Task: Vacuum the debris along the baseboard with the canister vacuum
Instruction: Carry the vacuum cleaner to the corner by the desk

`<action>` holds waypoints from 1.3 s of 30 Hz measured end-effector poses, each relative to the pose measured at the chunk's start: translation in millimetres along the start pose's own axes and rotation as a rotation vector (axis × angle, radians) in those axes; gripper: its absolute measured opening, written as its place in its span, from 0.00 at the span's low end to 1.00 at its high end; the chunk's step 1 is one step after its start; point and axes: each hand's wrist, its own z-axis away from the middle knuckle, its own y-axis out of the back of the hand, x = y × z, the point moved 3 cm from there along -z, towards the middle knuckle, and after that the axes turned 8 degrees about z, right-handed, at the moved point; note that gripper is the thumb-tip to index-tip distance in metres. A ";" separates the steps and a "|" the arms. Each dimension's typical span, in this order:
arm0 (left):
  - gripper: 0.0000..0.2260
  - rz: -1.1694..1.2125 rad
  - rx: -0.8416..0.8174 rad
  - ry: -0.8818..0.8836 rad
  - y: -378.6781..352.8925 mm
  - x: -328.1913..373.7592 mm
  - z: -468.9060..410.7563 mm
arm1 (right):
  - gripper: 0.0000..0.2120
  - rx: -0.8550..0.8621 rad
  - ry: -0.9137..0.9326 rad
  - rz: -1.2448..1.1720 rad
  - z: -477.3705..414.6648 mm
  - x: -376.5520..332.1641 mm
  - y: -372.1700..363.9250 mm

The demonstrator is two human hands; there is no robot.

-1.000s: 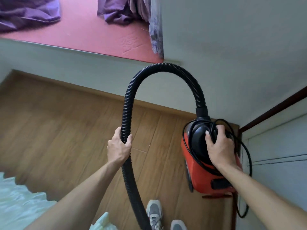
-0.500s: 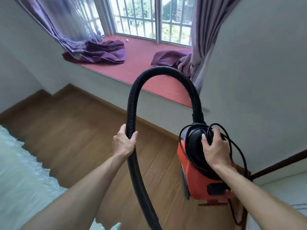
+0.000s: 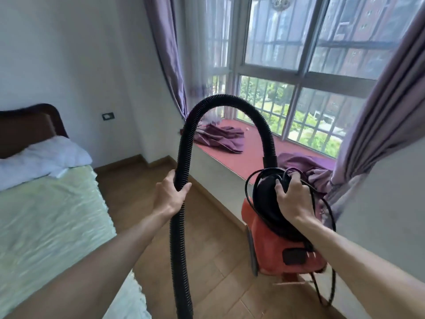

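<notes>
A red canister vacuum (image 3: 287, 254) with a black top hangs off the floor at the right, a black power cord (image 3: 326, 217) looped around its top. My right hand (image 3: 292, 201) grips the black handle and cord on top of it. A black ribbed hose (image 3: 227, 102) arches up from the canister and comes down on the left, where my left hand (image 3: 171, 194) holds it around its middle. The hose's lower end runs out of the bottom of the frame. A wooden baseboard (image 3: 213, 201) runs along the wall under the window ledge. No debris shows.
A bed (image 3: 48, 217) with pale green cover and white pillow fills the left side, leaving a strip of wood floor (image 3: 142, 185) between it and the wall. Purple curtains (image 3: 377, 125) hang by the window and lie bunched on the red window ledge (image 3: 250, 155).
The view has tilted up from the floor to the window and bed. Both hands keep their hold on the hose and the canister, which stay in much the same place before me.
</notes>
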 end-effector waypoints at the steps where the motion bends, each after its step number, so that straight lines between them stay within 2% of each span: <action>1: 0.13 0.005 0.027 0.000 23.5 3.8 -4.6 | 0.13 -0.001 0.031 -0.010 -4.1 -25.2 0.8; 5: 0.09 0.019 0.155 -0.013 117.5 9.0 -14.5 | 0.12 -0.015 0.129 -0.096 -13.5 -121.3 -0.9; 11: 0.14 -0.037 0.335 -0.026 239.6 6.3 -8.3 | 0.11 -0.077 0.254 -0.255 -5.1 -241.2 -14.7; 18: 0.20 -0.106 0.581 0.104 353.1 -1.1 20.6 | 0.13 -0.266 0.406 -0.346 23.2 -358.6 -56.6; 23: 0.16 -0.185 0.718 0.216 420.6 -24.8 53.5 | 0.13 -0.399 0.535 -0.378 59.3 -433.1 -80.3; 32: 0.19 -0.373 1.036 0.462 512.8 -37.0 198.8 | 0.10 -0.616 0.905 -0.503 172.4 -543.8 -99.1; 39: 0.13 -0.366 1.278 0.549 573.5 -27.1 337.5 | 0.10 -0.865 1.076 -0.632 299.9 -600.9 -86.5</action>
